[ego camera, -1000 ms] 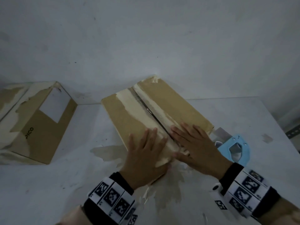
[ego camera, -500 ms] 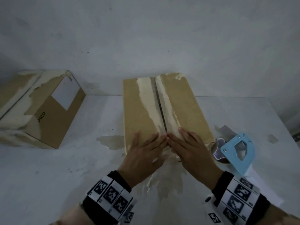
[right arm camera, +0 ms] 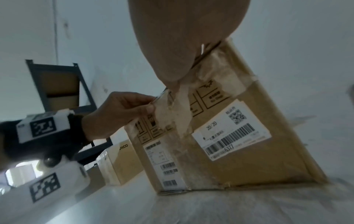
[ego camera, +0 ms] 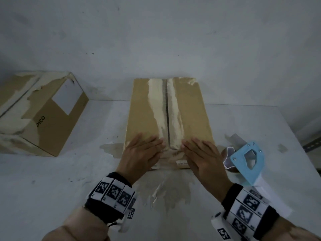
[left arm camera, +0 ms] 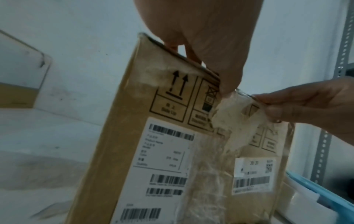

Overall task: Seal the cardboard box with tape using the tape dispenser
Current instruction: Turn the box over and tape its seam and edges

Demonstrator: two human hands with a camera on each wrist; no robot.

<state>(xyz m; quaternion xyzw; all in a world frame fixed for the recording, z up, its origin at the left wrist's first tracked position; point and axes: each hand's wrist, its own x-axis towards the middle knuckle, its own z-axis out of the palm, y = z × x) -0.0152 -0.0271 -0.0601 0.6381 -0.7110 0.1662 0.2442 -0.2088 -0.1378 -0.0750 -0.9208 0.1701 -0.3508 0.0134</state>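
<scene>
a tall cardboard box (ego camera: 149, 119) stands mid-bench, its centre seam untaped. the left hand (ego camera: 141, 157) and right hand (ego camera: 202, 157) lie spread on the near ends of the flaps, thumbs over the front edge. best to press both flaps level and closed before reaching for the blue tape dispenser (ego camera: 246, 162), just right of the box.

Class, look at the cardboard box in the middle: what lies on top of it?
On the cardboard box, both hands, left and right, lie flat beside the seam. Old tape residue streaks it. The contents are hidden.
</scene>
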